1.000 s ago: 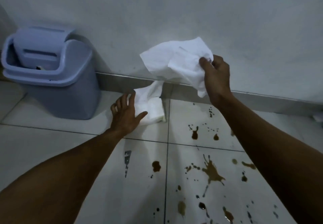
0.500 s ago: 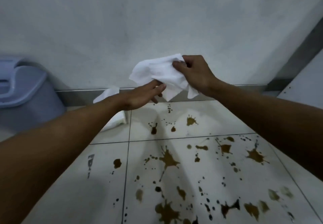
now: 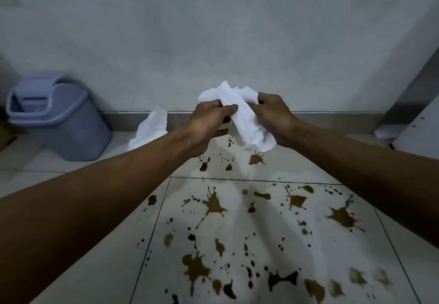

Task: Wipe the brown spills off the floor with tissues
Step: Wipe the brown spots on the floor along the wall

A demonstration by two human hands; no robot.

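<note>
Bunching white tissue [image 3: 247, 123] gripped by left hand [image 3: 209, 123] and right hand [image 3: 275, 116]; thin wad risks smearing brown spills [image 3: 213, 205]

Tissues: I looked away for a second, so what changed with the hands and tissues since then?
The left hand left the tissue on the floor and rose to grip the held tissue, now bunched between it and the right hand. The brown spills remain unwiped; the bin stays put.

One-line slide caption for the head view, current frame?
Both hands, left hand and right hand, grip a white tissue above brown spills on the tiled floor.
</note>
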